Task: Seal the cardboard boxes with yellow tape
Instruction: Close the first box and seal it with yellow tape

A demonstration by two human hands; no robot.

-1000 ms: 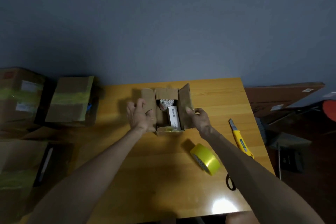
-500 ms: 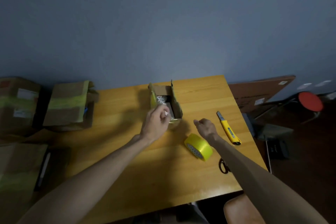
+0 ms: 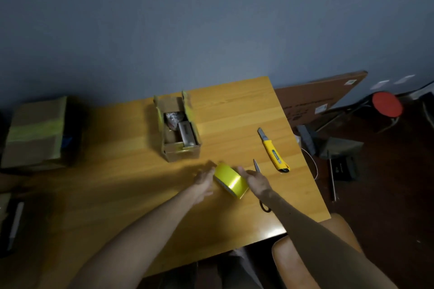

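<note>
Tape roll (image 3: 231, 180) stands on its rim on the table (image 3: 234, 112), flat face toward the left hand (image 3: 203, 182). The right hand (image 3: 255, 179) flanks the other side. Both have fingers loosely spread, touching or almost; blurred. The open box (image 3: 179, 129) sits just beyond.

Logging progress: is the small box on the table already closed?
No, the small box has its flaps upright, and the items inside it show.

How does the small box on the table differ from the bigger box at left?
The small box stands open, contents showing; the bigger box is closed. A yellow tape band crosses the bigger box's top; the small box carries only tape scraps on its flaps. Both are brown cardboard.
</note>
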